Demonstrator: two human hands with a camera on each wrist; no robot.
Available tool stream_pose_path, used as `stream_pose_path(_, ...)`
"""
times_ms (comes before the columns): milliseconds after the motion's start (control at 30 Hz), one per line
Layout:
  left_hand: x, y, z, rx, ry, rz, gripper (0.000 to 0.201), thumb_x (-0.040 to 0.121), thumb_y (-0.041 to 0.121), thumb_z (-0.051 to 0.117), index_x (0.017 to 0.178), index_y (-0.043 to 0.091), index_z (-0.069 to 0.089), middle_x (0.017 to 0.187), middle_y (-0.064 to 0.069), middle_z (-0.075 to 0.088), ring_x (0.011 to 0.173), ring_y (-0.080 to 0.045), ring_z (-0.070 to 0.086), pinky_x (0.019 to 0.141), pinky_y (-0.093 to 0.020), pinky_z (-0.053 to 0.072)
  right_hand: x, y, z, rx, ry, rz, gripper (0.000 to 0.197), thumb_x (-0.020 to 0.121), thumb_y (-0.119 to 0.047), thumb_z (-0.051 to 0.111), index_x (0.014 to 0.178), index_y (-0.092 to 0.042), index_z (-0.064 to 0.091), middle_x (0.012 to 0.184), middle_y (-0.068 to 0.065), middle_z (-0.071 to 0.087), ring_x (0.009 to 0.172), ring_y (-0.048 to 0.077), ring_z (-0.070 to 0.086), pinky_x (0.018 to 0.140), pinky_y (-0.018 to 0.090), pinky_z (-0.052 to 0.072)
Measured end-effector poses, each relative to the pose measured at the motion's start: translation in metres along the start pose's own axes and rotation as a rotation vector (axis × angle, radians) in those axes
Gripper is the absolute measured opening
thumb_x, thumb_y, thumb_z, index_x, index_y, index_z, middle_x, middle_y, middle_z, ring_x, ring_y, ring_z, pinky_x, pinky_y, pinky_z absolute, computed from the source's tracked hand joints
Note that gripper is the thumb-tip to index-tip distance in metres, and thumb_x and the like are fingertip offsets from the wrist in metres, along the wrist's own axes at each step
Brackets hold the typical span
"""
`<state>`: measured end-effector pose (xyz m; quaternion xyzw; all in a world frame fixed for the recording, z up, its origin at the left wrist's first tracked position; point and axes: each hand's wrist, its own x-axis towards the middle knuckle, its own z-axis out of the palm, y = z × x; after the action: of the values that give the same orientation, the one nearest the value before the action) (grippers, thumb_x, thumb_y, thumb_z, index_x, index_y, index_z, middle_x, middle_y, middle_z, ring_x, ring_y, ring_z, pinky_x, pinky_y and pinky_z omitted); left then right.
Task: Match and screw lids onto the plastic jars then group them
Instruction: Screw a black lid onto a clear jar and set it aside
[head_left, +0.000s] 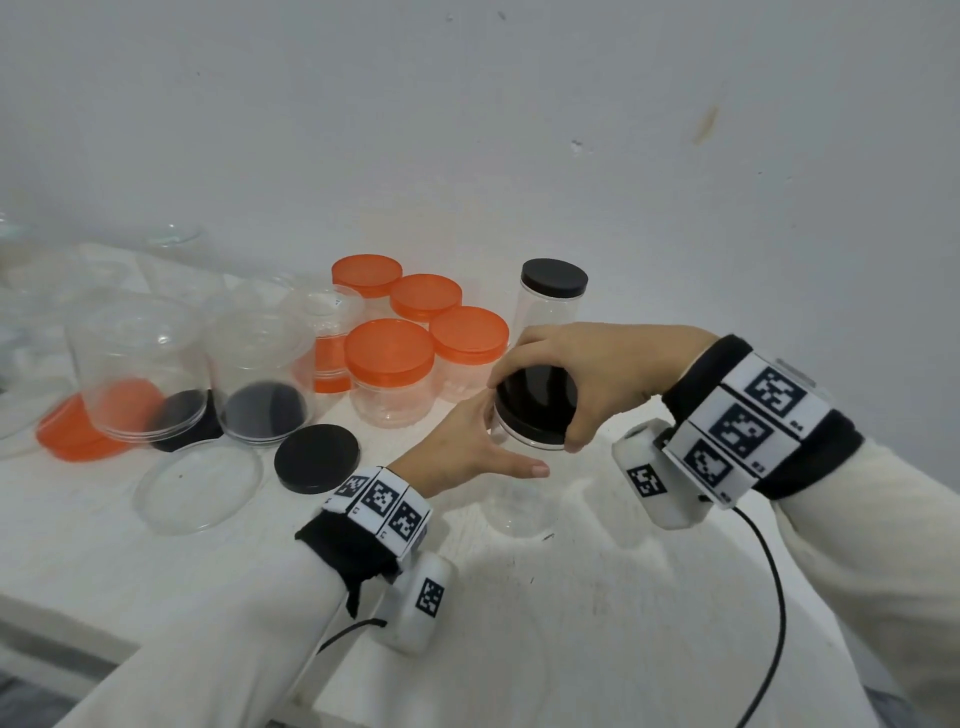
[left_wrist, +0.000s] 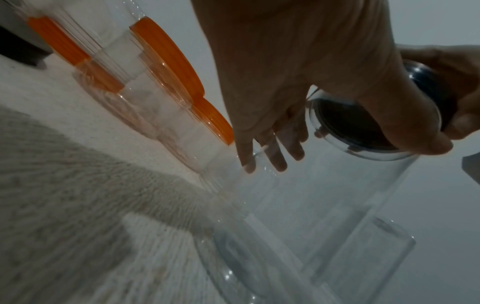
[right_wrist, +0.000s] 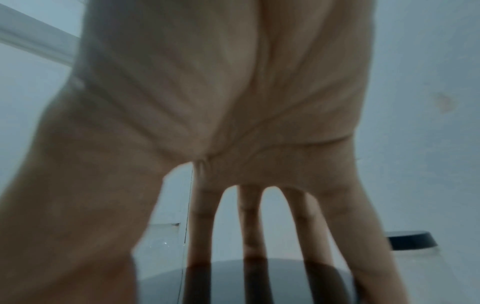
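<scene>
A tall clear plastic jar (head_left: 514, 512) stands on the white table (head_left: 597, 597) in front of me. My left hand (head_left: 498, 441) grips its body, thumb on the near side and fingers behind; the left wrist view shows that hand (left_wrist: 350, 154) round the jar (left_wrist: 337, 195). My right hand (head_left: 537, 413) comes down from above and grips the black lid (head_left: 530, 389) sitting on the jar's mouth. In the right wrist view the right hand (right_wrist: 166, 257) has its fingers spread over the lid (right_wrist: 228, 273). I cannot tell how far the lid is threaded.
A second tall jar with a black lid (head_left: 553, 283) stands behind. Several orange-lidded jars (head_left: 389, 353) cluster at the back centre. To the left are two big clear jars (head_left: 135, 364), a loose black lid (head_left: 317, 457), a clear lid (head_left: 200, 486) and an orange lid (head_left: 67, 436).
</scene>
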<state>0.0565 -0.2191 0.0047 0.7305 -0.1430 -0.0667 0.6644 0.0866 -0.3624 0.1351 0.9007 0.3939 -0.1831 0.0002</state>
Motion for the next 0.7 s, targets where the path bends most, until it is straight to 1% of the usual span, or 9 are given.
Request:
stream_pose_path(167,-0.002,0.0,0.004,0.014,0.034,0.035,0.066,0.065,-0.002,0.08,0.112,0.033,0.049,0.113,0.016,0.06,0.108,0.008,0.054,0.089,-0.009,0.044,0.002,-0.004,0.003,-0.037,0.079,0.105,0.072,0.06,-0.044,0.08,0.124,-0.034,0.048,0.103,-0.011,0.045,0.097,0.015,0.052,0.081,0.034,0.051)
stream_pose_path(267,-0.002,0.0,0.006,0.017,0.055,0.056,0.069,0.065,-0.003,0.08,0.113,0.035,0.048,0.112,0.015,0.06,0.105,0.009,0.055,0.084,-0.008,0.044,0.003,-0.011,0.009,-0.025,0.149,0.219,0.067,0.059,-0.06,0.074,0.111,-0.022,0.053,0.09,-0.005,0.05,0.07,0.02,0.064,0.059,0.035,0.057)
stream_pose_path(333,-0.003,-0.001,0.008,0.014,0.058,0.061,0.069,0.066,-0.002,0.08,0.112,0.037,0.047,0.114,0.015,0.06,0.104,0.011,0.055,0.082,-0.007,0.043,0.003,-0.015,0.014,-0.065,0.202,0.278,0.06,0.066,-0.063,0.068,0.095,-0.013,0.053,0.079,-0.001,0.052,0.049,0.012,0.055,0.044,0.029,0.049)
stream_pose_path(367,-0.003,-0.001,0.008,0.017,0.057,0.055,0.068,0.066,-0.001,0.08,0.112,0.038,0.047,0.113,0.016,0.06,0.102,0.012,0.054,0.081,-0.007,0.044,0.002,-0.018,0.016,-0.106,0.231,0.295,0.058,0.069,-0.065,0.065,0.088,-0.012,0.051,0.075,0.0,0.052,0.046,0.01,0.049,0.041,0.026,0.041)
stream_pose_path(433,-0.003,0.0,0.008,0.032,0.045,0.042,0.068,0.067,0.001,0.08,0.113,0.038,0.046,0.111,0.019,0.06,0.099,0.015,0.054,0.079,-0.008,0.044,0.002,-0.02,0.018,-0.179,0.263,0.313,0.061,0.071,-0.071,0.058,0.085,-0.011,0.05,0.074,0.0,0.052,0.052,0.011,0.048,0.046,0.024,0.035)
stream_pose_path(467,-0.003,0.001,0.007,0.042,0.035,0.041,0.068,0.068,0.002,0.08,0.115,0.037,0.046,0.111,0.02,0.059,0.099,0.016,0.054,0.079,-0.008,0.044,0.002,-0.018,0.017,-0.211,0.238,0.313,0.067,0.07,-0.075,0.055,0.094,-0.012,0.051,0.08,0.0,0.054,0.062,0.014,0.053,0.053,0.025,0.038)
stream_pose_path(533,-0.002,0.003,0.004,0.064,0.022,0.043,0.068,0.067,0.003,0.08,0.115,0.036,0.046,0.112,0.02,0.059,0.102,0.015,0.053,0.08,-0.006,0.044,0.0,-0.01,0.009,-0.2,0.086,0.253,0.08,0.069,-0.075,0.056,0.128,-0.022,0.043,0.112,-0.001,0.053,0.097,0.019,0.056,0.077,0.031,0.046)
stream_pose_path(600,-0.002,0.004,0.003,0.075,0.011,0.029,0.067,0.067,0.005,0.081,0.116,0.035,0.046,0.116,0.017,0.058,0.109,0.01,0.052,0.085,-0.008,0.044,-0.002,-0.007,0.0,-0.069,-0.062,0.124,0.087,0.07,-0.056,0.071,0.142,-0.039,0.026,0.131,-0.006,0.039,0.118,0.016,0.043,0.096,0.033,0.042)
stream_pose_path(700,-0.002,0.003,0.002,0.054,-0.013,0.002,0.071,0.067,0.006,0.081,0.123,0.029,0.044,0.123,0.013,0.056,0.118,0.003,0.049,0.093,-0.013,0.043,-0.001,-0.006,-0.001,-0.079,-0.07,0.054,0.083,0.067,-0.036,0.081,0.136,-0.043,0.035,0.118,-0.006,0.039,0.11,0.016,0.043,0.092,0.033,0.046)
